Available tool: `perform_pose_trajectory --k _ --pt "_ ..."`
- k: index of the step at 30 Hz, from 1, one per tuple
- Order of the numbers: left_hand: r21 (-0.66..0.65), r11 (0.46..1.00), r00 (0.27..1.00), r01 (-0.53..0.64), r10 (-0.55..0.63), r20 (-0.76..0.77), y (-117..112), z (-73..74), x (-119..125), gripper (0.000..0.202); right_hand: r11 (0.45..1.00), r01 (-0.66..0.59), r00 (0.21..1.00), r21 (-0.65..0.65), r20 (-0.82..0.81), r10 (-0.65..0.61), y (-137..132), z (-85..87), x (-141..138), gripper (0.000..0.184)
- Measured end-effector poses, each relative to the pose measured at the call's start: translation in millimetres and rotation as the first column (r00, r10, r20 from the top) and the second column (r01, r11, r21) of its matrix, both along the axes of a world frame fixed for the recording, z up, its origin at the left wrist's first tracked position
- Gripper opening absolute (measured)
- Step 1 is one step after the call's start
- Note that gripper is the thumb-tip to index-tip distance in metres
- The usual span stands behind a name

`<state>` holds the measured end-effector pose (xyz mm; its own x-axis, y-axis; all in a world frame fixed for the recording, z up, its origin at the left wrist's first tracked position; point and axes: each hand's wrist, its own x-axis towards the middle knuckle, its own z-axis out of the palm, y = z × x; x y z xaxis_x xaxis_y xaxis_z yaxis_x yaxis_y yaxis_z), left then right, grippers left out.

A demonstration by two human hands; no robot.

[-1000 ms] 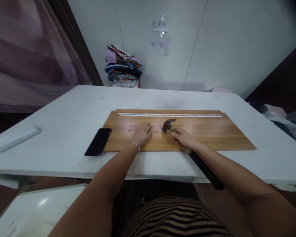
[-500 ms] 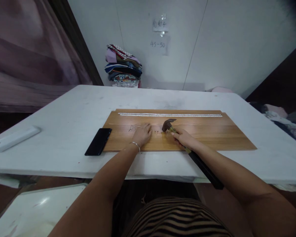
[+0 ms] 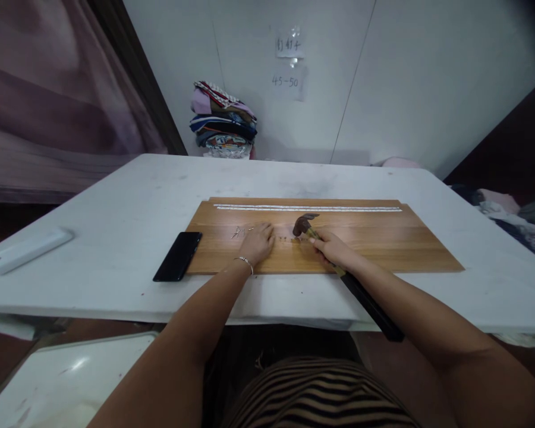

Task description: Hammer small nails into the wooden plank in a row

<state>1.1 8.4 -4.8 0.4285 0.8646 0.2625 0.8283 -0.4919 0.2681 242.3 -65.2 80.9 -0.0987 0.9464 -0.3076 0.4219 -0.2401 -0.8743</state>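
Observation:
My right hand point(image 3: 331, 246) is wrapped round the upper handle of a claw hammer point(image 3: 369, 302); its dark metal head is over the middle of a brown wooden board point(image 3: 383, 241). On the same board my left hand point(image 3: 258, 242) lies flat, palm down, with its fingers stretched out. Several loose nails point(image 3: 238, 232) lie just left of that hand. Between the hammer head and my left hand a few small nail heads point(image 3: 282, 238) show in a row on the wood. Two white measuring strips point(image 3: 307, 208) run along the board's far side.
A black phone point(image 3: 177, 256) overlaps the board's left edge. The white table point(image 3: 116, 238) carries a white plastic object point(image 3: 29, 249) at far left. Behind it, folded cloths point(image 3: 223, 122) are stacked against the wall. A white stool-like surface point(image 3: 71, 374) sits low at left.

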Motion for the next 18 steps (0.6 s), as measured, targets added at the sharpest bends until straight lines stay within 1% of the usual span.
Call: perform_pose_trajectory --k 4,8,14,18 --pt "0.002 1.000 1.000 0.003 -0.003 0.009 -0.2 0.1 0.1 0.026 0.999 -0.003 1.000 -0.045 -0.029 0.001 -2.8 -2.0 -1.9 0.019" --pt "0.008 1.000 1.000 0.003 -0.003 -0.001 0.7 -1.5 -0.4 0.026 0.998 0.028 0.999 -0.054 -0.026 -0.029 -2.5 -0.3 -1.8 0.017" --pt "0.004 1.000 1.000 -0.010 0.010 -0.002 0.2 -3.0 -0.5 0.028 0.999 0.033 0.999 -0.021 0.025 -0.033 0.3 2.5 -0.3 0.010" --pt "0.009 1.000 1.000 -0.006 0.006 0.008 -0.1 -3.0 -0.2 0.027 0.999 0.016 1.000 -0.029 -0.007 -0.016 -1.7 -1.1 -0.9 0.013"
